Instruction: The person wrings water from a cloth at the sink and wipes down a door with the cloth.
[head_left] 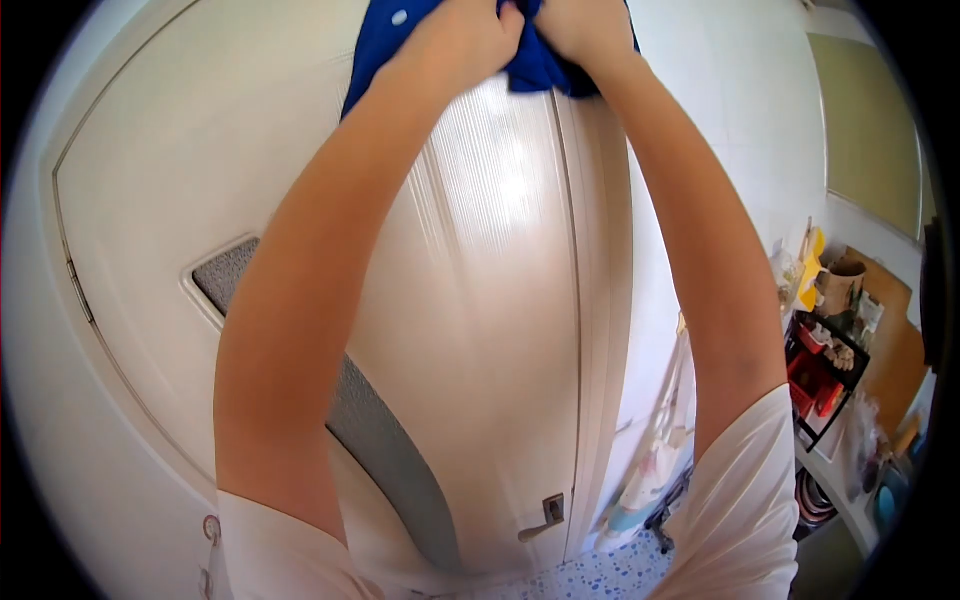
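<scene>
Both hands (478,35) (582,30) on cloth (543,70) near door edge (574,300)

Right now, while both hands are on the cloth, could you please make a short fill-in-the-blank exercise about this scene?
1. The left hand and right hand hold a cloth whose main colour is ____.
2. The cloth meets the picture's ____ edge, not its bottom one.
3. Between left and right, the handle is near the ____ edge of the door in this view.

Missing words: blue; top; right.

Red basket (812,382), seemingly on rack (852,378)
</scene>
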